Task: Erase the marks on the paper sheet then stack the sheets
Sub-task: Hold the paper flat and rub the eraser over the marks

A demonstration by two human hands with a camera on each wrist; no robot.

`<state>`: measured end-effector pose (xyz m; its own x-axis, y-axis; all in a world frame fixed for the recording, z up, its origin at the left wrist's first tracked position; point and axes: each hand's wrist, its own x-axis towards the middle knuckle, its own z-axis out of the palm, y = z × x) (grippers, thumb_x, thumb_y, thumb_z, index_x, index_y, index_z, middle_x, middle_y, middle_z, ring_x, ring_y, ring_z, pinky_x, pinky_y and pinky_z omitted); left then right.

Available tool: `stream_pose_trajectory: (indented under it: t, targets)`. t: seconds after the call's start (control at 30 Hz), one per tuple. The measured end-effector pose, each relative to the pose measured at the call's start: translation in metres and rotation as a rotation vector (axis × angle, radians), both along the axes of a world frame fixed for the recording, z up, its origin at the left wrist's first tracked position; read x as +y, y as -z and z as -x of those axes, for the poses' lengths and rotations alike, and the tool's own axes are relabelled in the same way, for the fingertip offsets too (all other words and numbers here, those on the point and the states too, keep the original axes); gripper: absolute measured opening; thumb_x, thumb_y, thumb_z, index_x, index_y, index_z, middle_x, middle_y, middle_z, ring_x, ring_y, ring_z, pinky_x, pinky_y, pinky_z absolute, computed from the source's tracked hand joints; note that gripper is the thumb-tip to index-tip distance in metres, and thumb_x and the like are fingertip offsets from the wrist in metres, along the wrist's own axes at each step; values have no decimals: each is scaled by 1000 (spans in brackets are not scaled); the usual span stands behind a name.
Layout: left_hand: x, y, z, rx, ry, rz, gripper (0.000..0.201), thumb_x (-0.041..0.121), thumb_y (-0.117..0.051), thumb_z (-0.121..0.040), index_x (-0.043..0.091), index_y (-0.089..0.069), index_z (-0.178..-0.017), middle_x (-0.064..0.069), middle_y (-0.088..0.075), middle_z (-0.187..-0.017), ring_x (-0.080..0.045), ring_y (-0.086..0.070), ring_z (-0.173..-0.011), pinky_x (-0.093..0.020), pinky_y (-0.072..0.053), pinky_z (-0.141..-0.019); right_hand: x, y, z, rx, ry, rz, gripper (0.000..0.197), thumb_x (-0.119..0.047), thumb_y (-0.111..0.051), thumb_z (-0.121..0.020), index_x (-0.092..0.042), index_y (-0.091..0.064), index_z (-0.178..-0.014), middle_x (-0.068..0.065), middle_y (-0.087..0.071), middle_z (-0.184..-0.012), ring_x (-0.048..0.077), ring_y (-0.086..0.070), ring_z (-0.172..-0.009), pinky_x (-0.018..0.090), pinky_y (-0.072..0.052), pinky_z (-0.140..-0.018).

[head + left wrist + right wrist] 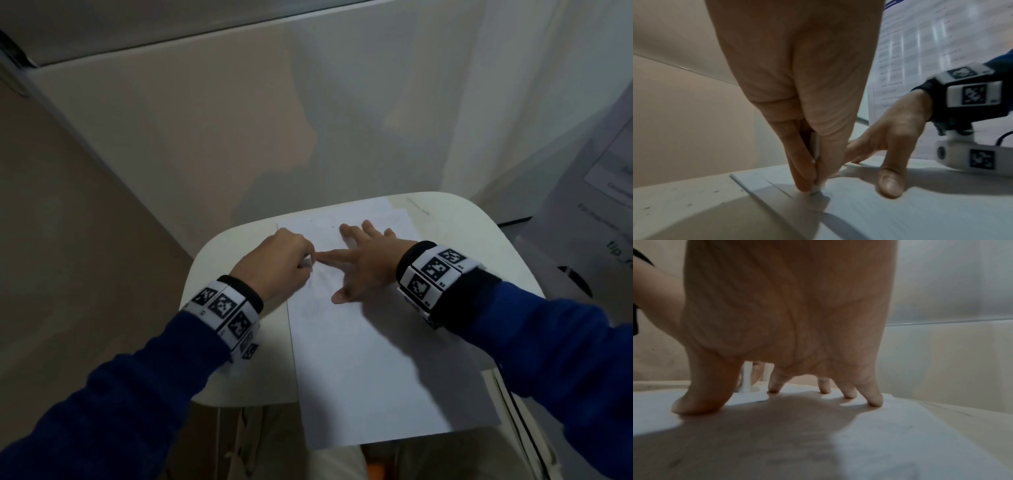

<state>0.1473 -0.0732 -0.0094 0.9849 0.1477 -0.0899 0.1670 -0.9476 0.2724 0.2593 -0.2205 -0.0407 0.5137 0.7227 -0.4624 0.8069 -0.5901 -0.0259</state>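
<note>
worktop (479, 233): small white surface with rounded corners, set against a pale wall; tiny dark specks are seen on its bare left part in the left wrist view.
top paper sheet (359, 370): white, laid lengthwise on the worktop, its near edge carried past the worktop's near rim; faint grey marks (317, 301) are seen on its upper left part, just below the left hand.
lower sheets (394, 212): further white paper is seen under the top sheet, its far edges showing beyond the fingertips of the right hand.
eraser (815, 146): slim white stick, held near upright, its lower tip set on the top paper sheet close to the sheet's left edge.
left hand (277, 263): fingers are curled and the eraser is pinched between thumb and fingertips; the tip is pressed to the paper.
right hand (366, 263): fingers are spread and laid on the top paper sheet, fingertips and thumb pressed down on it; the forefinger is pointed at the left hand and nearly touches it.
wristbands (435, 274): white bands with black square code patterns, worn on both wrists over dark blue sleeves.
printed sheet (931, 48): a page with lines of text and a table, seen upright behind the right hand in the left wrist view; text too blurred to be read.
</note>
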Motion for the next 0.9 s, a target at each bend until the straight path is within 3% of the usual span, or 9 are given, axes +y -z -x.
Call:
stream_pose_trajectory:
  t: [0.17,0.33,0.5,0.63,0.8,0.9]
  targets:
    - [-9,0,17,97,76,44,19,16,-61,-82,21,-76,-91,5,-67,-74,-11,-63,-63,-31,-57,-60,-1,2,0,13,0,1,89,-84,-48,-71,-67,3,-142,1,17,-163,41,17,-147,65,-3,-116]
    - [-3,0,-1,0,1,30,19,10,-57,-83,17,-75,-82,3,-65,-68,-12,-61,-60,-24,-44,-53,-1,0,0,14,-1,2,90,-84,-49,-71,-67,2,-142,1,16,-163,41,16,-148,65,-5,-116]
    - [-6,4,5,24,28,60,16,11,-58,-83,19,-72,-80,4,-66,-70,-12,-63,-63,-30,-55,-60,-1,0,0,19,3,0,90,-83,-50,-72,-66,2,-143,0,17,-163,40,18,-147,65,-3,-116]
    - [-13,2,14,83,74,79,17,13,-60,-81,22,-74,-85,4,-66,-69,-12,-64,-62,-29,-55,-59,-1,4,-1,9,-2,-6,92,-87,-48,-69,-66,4,-142,1,16,-163,42,16,-147,66,-5,-115]
    - [-4,1,0,-30,-13,52,20,9,-57,-84,15,-76,-85,3,-68,-72,-13,-64,-64,-24,-48,-56,-2,4,-2,19,7,-34,98,-87,-50,-67,-61,2,-145,-1,11,-163,40,13,-148,65,-7,-115]
    - [-10,1,6,36,25,67,19,11,-59,-84,19,-76,-89,3,-66,-72,-12,-63,-62,-25,-49,-55,-5,3,-1,30,20,-47,100,-87,-52,-67,-59,0,-147,-2,12,-164,38,15,-149,65,-5,-116]
